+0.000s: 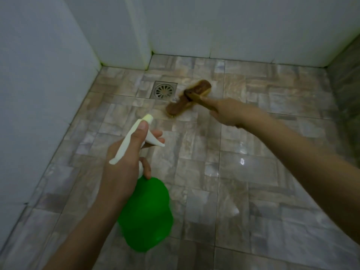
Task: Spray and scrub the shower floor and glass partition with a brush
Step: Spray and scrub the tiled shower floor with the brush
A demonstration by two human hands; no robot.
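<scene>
One brush (188, 97), one bottle (145, 213), one drain (163, 90). Right hand (227, 112) grips the blurred brush handle; left hand (124, 162) grips the sprayer.

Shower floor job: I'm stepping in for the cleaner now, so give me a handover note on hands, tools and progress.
Left hand: grip shut on the green spray bottle, held above the floor.
Right hand: grip shut on the brush handle, bristles on the floor tiles beside the drain.
Done: floor looks wet; scrubbing under way.
Left: rest of floor, glass partition.
</scene>
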